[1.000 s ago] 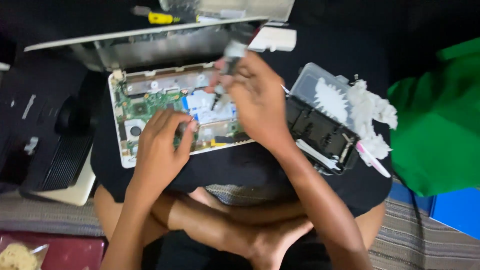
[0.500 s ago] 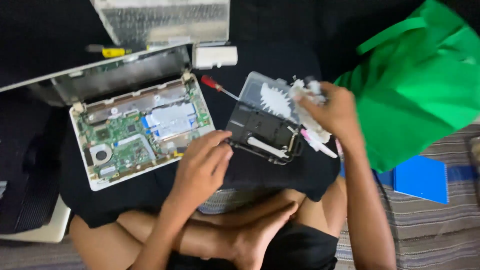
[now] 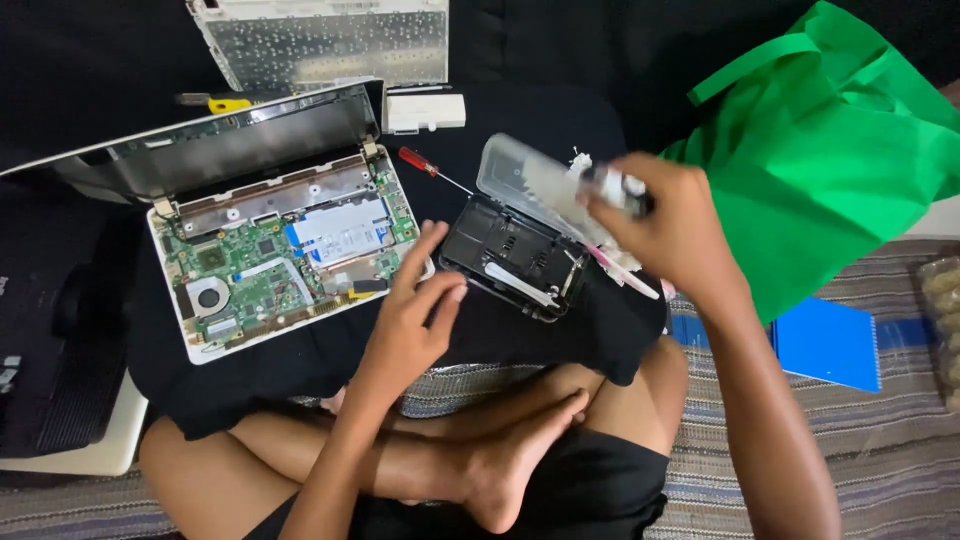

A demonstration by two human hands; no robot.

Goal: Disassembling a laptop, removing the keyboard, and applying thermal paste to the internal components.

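the person sits cross-legged on a striped mat [image 3: 880, 440], bare feet tucked in nearest the camera, with a black cushion [image 3: 520, 340] across the lap. the left hand [image 3: 410, 320] rests on the cushion at the right edge of the opened laptop [image 3: 280, 260], fingers loosely spread and holding nothing, fingertips touching the laptop's corner. the right hand [image 3: 670, 225] is raised over the open case [image 3: 520, 240], fingers pinched shut on a small pale tool [image 3: 615, 185]; it is blurred, so what it is cannot be told. the two hands are well apart, the case between them.

the case is black with a clear lid tipped up; a white strip lies inside it. the laptop's bottom cover is off, showing a green board, a round fan and a pale blue patch. a red screwdriver [image 3: 425, 165] lies between laptop and case.

farther off are a white block [image 3: 425, 110], a yellow-handled tool [image 3: 215, 102] and a detached keyboard [image 3: 330, 40]. to the right, a green bag [image 3: 840, 140] lies over a blue folder [image 3: 830, 345].
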